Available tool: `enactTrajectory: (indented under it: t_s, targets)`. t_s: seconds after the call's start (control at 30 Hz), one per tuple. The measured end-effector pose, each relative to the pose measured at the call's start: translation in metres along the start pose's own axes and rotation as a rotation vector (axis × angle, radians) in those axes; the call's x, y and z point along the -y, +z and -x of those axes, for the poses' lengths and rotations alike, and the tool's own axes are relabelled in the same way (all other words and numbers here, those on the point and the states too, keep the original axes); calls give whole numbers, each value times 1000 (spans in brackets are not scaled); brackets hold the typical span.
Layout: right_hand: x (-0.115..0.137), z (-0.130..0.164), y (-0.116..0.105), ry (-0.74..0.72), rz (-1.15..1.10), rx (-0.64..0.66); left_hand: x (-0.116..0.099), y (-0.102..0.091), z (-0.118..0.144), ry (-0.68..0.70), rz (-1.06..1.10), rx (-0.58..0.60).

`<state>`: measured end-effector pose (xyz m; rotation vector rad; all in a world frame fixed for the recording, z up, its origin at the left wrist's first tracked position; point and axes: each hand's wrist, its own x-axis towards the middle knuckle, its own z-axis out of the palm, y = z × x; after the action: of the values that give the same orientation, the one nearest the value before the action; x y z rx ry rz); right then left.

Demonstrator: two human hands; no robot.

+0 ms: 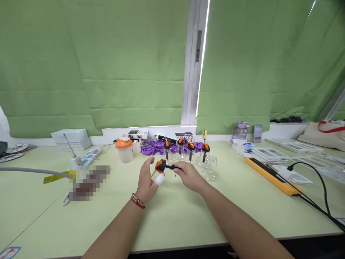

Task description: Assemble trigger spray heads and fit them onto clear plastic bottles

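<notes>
My right hand (190, 175) pinches the black stem of an orange-and-black lid (161, 166), which is turned on its side above the table. Around the lid's other end is my left hand (147, 182), its fingers and thumb apart. A white wrap covers the left thumb, close to the lid's lower edge; I cannot tell whether they touch. A thin light straw-like piece points down and left from the lid. Just beyond my right hand stands a clear glass jar (210, 174) with no lid. Behind it, several jars wear similar lids (205, 148).
Purple plastic parts (153, 148) lie along the back by small boxes (138, 134). An orange-topped shaker cup (125, 154) stands left of them. At right are a yellow power strip (272, 175) with cables and printed sheets (269, 155). White stacked sheets (71, 139) sit back left.
</notes>
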<state>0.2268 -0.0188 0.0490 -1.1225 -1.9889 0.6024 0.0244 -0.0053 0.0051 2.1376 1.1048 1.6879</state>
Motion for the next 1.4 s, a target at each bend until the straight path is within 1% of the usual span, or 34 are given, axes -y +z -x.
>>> enactTrajectory:
  t_s: [0.07,0.1,0.13,0.23,0.27,0.33,0.4,0.43,0.57,0.7,0.83,0.93,1.0,1.13,1.23,1.4]
  targets:
    - [-4,-2,-2,163,-135,110,-2,4,1,-91,66,131]
    - [-8,-3,0,243,-207,132,-2,7,2,-166,125,183]
    - [-13,-5,3,308,-281,123,-2,9,2,-253,190,228]
    - [-30,-7,19,438,-472,11,1,15,3,-521,346,330]
    - [-37,-7,25,470,-492,-29,2,16,3,-598,363,346]
    - [-48,-7,38,537,-500,-92,4,20,3,-736,352,324]
    - [-57,-6,47,570,-474,-132,6,22,4,-828,330,280]
    - [-60,-6,49,567,-459,-138,7,24,5,-855,327,281]
    - [-71,-3,53,484,-445,-99,8,27,8,-890,352,353]
    - [-80,-1,54,386,-479,-63,11,29,10,-890,317,332]
    - [-88,-1,59,307,-394,-75,17,31,12,-876,307,349]
    - [-90,-3,61,317,-286,-111,19,33,12,-892,305,331]
    - [-90,-5,62,340,-249,-108,19,34,12,-908,292,308]
    - [-89,-9,63,380,-267,-76,16,36,12,-882,281,275]
    - [-91,-11,67,373,-275,-83,15,38,13,-844,280,285]
    - [-95,-13,72,361,-227,-90,15,41,14,-844,255,272]
